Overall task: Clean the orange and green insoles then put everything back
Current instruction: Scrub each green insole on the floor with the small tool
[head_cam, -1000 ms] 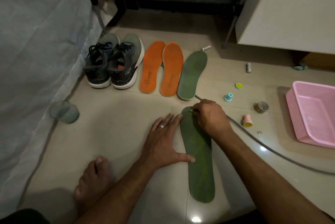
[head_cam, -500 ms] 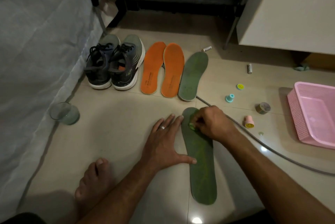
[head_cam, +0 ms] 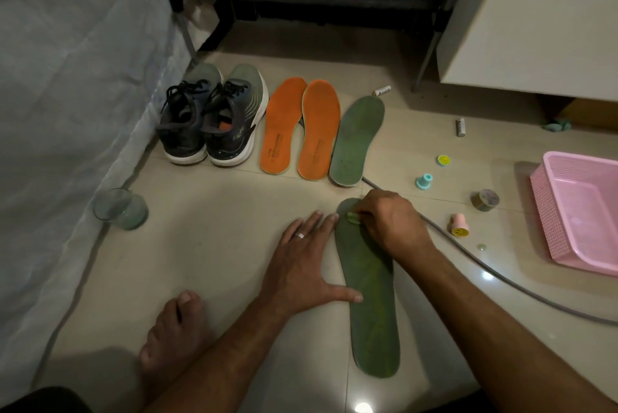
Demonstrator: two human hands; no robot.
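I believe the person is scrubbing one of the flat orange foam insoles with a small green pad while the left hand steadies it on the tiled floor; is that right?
Not quite: in the head view the right hand rubs the small green pad on the near dark green foam insole, not an orange one. The two flat orange foam insoles lie untouched beside the shoes. The left hand does steady it on the tiled floor.

Two bare forearms reach into view from the bottom edge, with no sleeves showing on either one. The left hand [head_cam: 302, 265] wears a plain silver band ring [head_cam: 299, 235] on its ring finger. The right hand [head_cam: 389, 222] wears no jewellery (only its back shows). A bare left foot [head_cam: 174, 329] shows at lower left, with no sock or shoe. Dark fabric [head_cam: 43, 401] fills the bottom left corner.
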